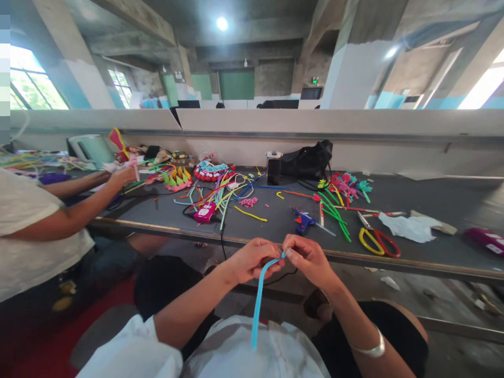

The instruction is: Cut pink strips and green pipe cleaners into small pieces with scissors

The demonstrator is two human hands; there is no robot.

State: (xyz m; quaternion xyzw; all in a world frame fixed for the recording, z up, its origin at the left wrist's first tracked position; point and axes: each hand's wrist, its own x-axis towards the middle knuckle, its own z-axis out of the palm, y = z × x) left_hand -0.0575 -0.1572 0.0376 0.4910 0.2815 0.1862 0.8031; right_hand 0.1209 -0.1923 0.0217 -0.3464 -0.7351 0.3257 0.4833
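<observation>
Both of my hands meet just in front of the table edge, over my lap. A light-blue pipe cleaner [258,304] runs from my fingertips and hangs down toward my shirt. My left hand [255,260] is closed around it near its upper end. The thumb and fingers of my right hand [309,260] pinch its tip, which looks bent or curled. Beyond my hands on the table lie a blue glue gun [303,219] and scissors [378,239] with yellow and red handles.
Several loose pipe cleaners [224,205] lie around a magenta box [205,212]. Bright pipe-cleaner flowers [346,186], a black bag [309,161] and white tissue [411,227] are on the dark table [137,210]. At left, a co-worker's hand [125,174] holds something pink.
</observation>
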